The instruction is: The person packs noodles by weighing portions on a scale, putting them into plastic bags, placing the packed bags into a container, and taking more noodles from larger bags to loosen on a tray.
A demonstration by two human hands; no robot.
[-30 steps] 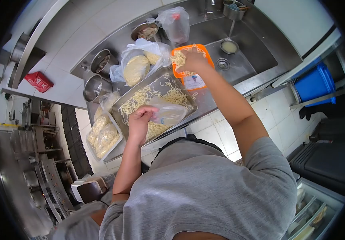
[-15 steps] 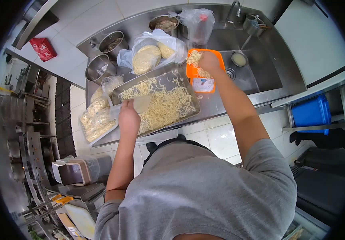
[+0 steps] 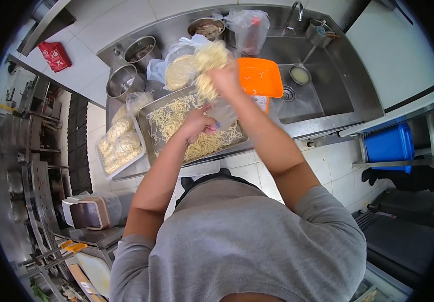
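Observation:
A bundle of pale noodles [image 3: 212, 55] hangs in my right hand [image 3: 226, 78], its fingers closed around it. My left hand [image 3: 196, 125] pinches a clear plastic bag [image 3: 223, 114] just below the bundle, above a steel tray [image 3: 145, 137] of loose noodles [image 3: 169, 121]. How far the bag's mouth is spread I cannot tell. Right of my right hand, an orange container [image 3: 261, 78] with a few noodle strands rests on what looks like a scale [image 3: 263, 103], mostly hidden beneath it.
Bagged noodle portions [image 3: 124, 146] fill a white tray [image 3: 107, 174] at left. Steel pots [image 3: 125, 83] and a large open bag of noodles [image 3: 178, 73] stand behind. Right lies the sink [image 3: 330, 85] with a small bowl [image 3: 300, 75]. A person's hand shows at far right.
My right hand has lifted the noodles out of the orange container and moved left over the steel tray. My left hand has brought the plastic bag rightward, beneath the noodles.

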